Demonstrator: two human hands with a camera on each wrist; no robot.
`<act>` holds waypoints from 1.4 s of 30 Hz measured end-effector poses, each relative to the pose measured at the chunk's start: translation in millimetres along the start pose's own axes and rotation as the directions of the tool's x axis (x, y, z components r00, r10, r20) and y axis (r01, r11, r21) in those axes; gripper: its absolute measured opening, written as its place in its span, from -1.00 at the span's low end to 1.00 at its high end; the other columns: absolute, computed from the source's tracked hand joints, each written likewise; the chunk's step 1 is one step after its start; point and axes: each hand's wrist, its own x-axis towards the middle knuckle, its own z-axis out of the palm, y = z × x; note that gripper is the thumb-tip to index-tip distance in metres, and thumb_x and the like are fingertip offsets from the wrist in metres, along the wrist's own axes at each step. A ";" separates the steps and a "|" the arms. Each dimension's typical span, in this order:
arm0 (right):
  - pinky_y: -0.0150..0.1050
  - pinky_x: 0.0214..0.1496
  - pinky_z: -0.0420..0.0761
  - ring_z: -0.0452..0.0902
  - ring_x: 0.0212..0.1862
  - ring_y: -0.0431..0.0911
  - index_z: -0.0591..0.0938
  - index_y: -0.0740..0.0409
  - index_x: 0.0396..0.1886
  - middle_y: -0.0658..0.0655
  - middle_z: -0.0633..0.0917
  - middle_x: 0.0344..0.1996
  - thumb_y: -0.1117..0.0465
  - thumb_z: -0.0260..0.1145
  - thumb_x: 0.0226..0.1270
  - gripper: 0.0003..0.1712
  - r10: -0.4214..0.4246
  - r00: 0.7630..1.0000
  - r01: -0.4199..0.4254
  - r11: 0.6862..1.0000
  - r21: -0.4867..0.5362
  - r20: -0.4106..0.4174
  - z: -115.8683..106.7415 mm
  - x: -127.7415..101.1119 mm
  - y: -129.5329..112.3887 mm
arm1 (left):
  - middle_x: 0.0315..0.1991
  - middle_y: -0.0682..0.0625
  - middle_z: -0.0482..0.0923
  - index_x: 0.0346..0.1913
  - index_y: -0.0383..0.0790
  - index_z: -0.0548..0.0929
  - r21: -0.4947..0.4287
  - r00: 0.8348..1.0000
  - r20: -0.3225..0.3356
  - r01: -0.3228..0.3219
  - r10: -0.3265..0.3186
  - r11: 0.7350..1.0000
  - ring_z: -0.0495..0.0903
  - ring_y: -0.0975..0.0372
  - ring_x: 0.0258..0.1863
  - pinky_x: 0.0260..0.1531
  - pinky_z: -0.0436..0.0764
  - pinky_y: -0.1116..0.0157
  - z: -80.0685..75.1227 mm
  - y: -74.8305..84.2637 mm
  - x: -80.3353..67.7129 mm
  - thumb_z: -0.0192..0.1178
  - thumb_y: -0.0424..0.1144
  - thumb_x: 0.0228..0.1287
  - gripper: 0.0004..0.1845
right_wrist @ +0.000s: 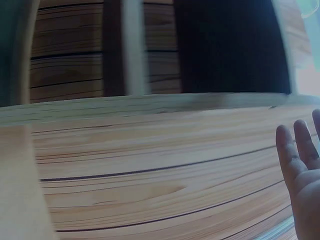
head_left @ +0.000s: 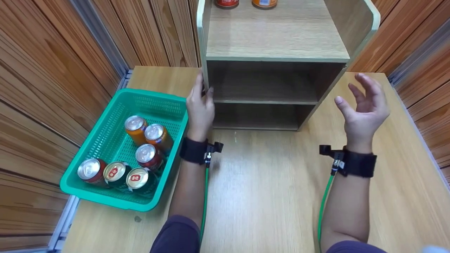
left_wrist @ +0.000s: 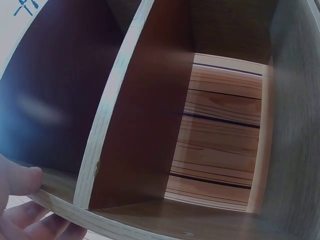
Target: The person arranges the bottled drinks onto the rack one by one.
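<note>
Left grip (head_left: pixel 200 107) clasps the shelf unit's (head_left: pixel 277 45) front-left edge; right grip (head_left: pixel 365 105) hovers open beside it.

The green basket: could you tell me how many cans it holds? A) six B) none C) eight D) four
A: the head view shows six upright cans standing in the green basket, two orange ones at the back and four others nearer the front, left of the left hand.

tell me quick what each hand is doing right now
Left hand: grips the left front edge of the wooden shelf unit, thumb curled round the side panel.
Right hand: open, fingers loosely spread, in the air, holding nothing.
</note>
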 end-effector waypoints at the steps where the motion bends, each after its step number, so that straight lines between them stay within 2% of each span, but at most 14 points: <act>1: 0.03 0.09 0.35 0.28 0.07 0.26 0.49 0.50 -0.10 0.46 0.44 -0.07 0.63 0.41 -0.38 -0.36 0.013 1.000 -0.013 1.000 -0.013 -0.006 -0.9 -2.4 3.9 | 0.20 0.00 0.31 0.30 -0.16 0.23 0.004 1.000 -0.001 0.001 -0.001 1.000 0.29 0.36 0.14 -0.03 0.42 0.40 -1.2 0.1 0.0 0.08 -0.42 0.20 -0.42; 6: -0.02 0.12 0.34 0.29 0.10 0.19 0.48 0.42 -0.05 0.39 0.45 -0.03 0.57 0.41 -0.28 -0.37 0.118 0.993 -0.119 0.992 -0.049 -0.025 -5.2 -11.8 25.5 | 0.17 -0.02 0.35 0.30 -0.14 0.24 0.034 1.000 -0.011 0.004 -0.004 0.999 0.31 0.34 0.12 -0.06 0.43 0.39 -6.6 0.6 -1.3 0.08 -0.41 0.21 -0.42; 9: -0.03 0.12 0.34 0.30 0.11 0.16 0.46 0.39 0.00 0.35 0.45 0.01 0.54 0.40 -0.23 -0.36 0.167 0.986 -0.167 0.984 -0.063 -0.010 -8.4 -11.5 36.7 | 0.14 -0.07 0.38 0.29 -0.16 0.25 0.045 1.000 -0.012 0.002 -0.002 0.999 0.34 0.31 0.10 -0.07 0.44 0.39 -6.4 2.2 -1.2 0.08 -0.40 0.21 -0.44; 17: -0.08 0.17 0.30 0.25 0.18 0.05 0.35 0.25 0.20 0.21 0.39 0.15 0.46 0.33 -0.07 -0.28 0.281 0.957 -0.274 0.957 -0.091 0.076 -3.0 -16.6 46.9 | 0.11 -0.14 0.40 0.28 -0.22 0.25 0.073 1.000 -0.011 -0.027 0.028 0.997 0.38 0.24 0.08 -0.08 0.46 0.38 -8.6 0.2 -3.3 0.07 -0.40 0.21 -0.45; 20: -0.09 0.18 0.28 0.26 0.19 0.04 0.33 0.24 0.22 0.21 0.39 0.15 0.47 0.32 -0.05 -0.27 0.284 0.953 -0.275 0.957 -0.094 0.105 5.8 -16.9 49.5 | 0.09 -0.16 0.41 0.27 -0.25 0.27 0.073 0.999 -0.017 -0.033 0.034 0.997 0.40 0.22 0.05 -0.10 0.48 0.37 -12.3 -2.4 -2.2 0.07 -0.39 0.22 -0.47; 24: -0.09 0.18 0.28 0.27 0.16 0.08 0.35 0.28 0.19 0.25 0.40 0.13 0.51 0.31 -0.06 -0.28 0.280 0.952 -0.273 0.960 -0.068 0.124 15.9 -21.3 54.0 | 0.10 -0.14 0.42 0.27 -0.24 0.26 0.104 1.000 0.009 -0.016 0.015 0.994 0.43 0.24 0.02 -0.12 0.50 0.35 -22.0 -7.6 -2.2 0.08 -0.31 0.23 -0.47; 29: -0.09 0.15 0.31 0.29 0.14 0.09 0.39 0.29 0.16 0.27 0.43 0.10 0.52 0.32 -0.06 -0.32 0.276 0.954 -0.270 0.961 -0.063 0.115 29.6 -23.8 61.4 | 0.07 -0.12 0.45 0.32 -0.14 0.18 0.183 0.998 0.042 0.038 -0.046 0.982 0.49 0.24 -0.05 -0.13 0.51 0.33 -34.8 -13.6 -2.7 0.09 -0.15 0.23 -0.39; 32: -0.10 0.14 0.32 0.30 0.14 0.07 0.40 0.28 0.15 0.25 0.45 0.09 0.52 0.33 -0.07 -0.33 0.269 0.958 -0.263 0.962 -0.071 0.096 37.7 -21.7 65.0 | 0.01 -0.13 0.49 0.32 -0.16 0.16 0.265 0.995 0.077 0.044 -0.067 0.963 0.53 0.21 -0.10 -0.17 0.53 0.33 -41.5 -13.2 -5.9 0.06 -0.06 0.24 -0.37; 35: -0.11 0.12 0.35 0.32 0.14 0.05 0.42 0.25 0.14 0.22 0.46 0.08 0.53 0.33 -0.08 -0.33 0.280 0.956 -0.272 0.958 -0.094 0.088 43.0 -21.6 67.4 | -0.06 -0.12 0.55 0.28 -0.20 0.22 0.374 0.990 0.120 0.024 -0.073 0.927 0.57 0.20 -0.17 -0.22 0.54 0.28 -51.1 -11.4 -12.9 0.07 -0.03 0.22 -0.39; 38: -0.12 0.08 0.38 0.34 0.12 0.04 0.44 0.25 0.11 0.22 0.48 0.05 0.56 0.32 -0.10 -0.34 0.290 0.954 -0.282 0.954 -0.105 0.079 47.3 -21.8 70.4 | -0.13 -0.09 0.59 0.20 -0.22 0.34 0.467 0.984 0.168 -0.022 -0.064 0.884 0.59 0.20 -0.22 -0.26 0.55 0.22 -65.1 -7.4 -16.4 0.11 -0.05 0.19 -0.45; 42: -0.13 0.06 0.40 0.36 0.10 0.03 0.47 0.25 0.08 0.22 0.50 0.03 0.60 0.28 -0.09 -0.37 0.281 0.958 -0.274 0.956 -0.108 0.060 53.2 -19.5 75.6 | -0.16 -0.06 0.61 0.04 -0.21 0.51 0.523 0.973 0.231 -0.099 -0.029 0.846 0.59 0.19 -0.25 -0.28 0.55 0.23 -90.3 5.1 -9.2 0.10 -0.04 0.20 -0.58</act>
